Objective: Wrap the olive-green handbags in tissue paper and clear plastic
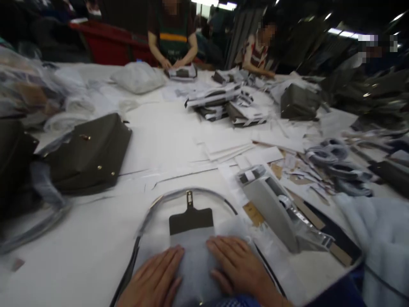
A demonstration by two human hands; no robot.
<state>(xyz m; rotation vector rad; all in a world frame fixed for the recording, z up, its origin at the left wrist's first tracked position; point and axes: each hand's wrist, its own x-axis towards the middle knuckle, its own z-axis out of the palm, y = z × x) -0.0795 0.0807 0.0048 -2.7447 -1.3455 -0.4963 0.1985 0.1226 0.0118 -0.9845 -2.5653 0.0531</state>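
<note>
Both my hands lie on a sheet of thin white tissue paper (194,256) near the front of the table. My left hand (155,277) rests flat on its left side, fingers stretched forward. My right hand (238,264) presses on the right side, fingers extended and the thumb apart. From under the paper's far edge a dark olive flap (191,221) sticks out, with a narrow tab and a gold metal fitting (189,198) at its tip. Around it curves a dark bag handle (145,219), partly wrapped in clear film. What lies beneath the paper is mostly hidden.
A grey tape dispenser (271,209) stands to the right. Dark olive bags (92,153) sit at the left. Wrapped pieces (223,102) are piled farther back, where a co-worker (172,42) handles one. Coiled straps (332,155) and white foam sheeting (380,238) lie right.
</note>
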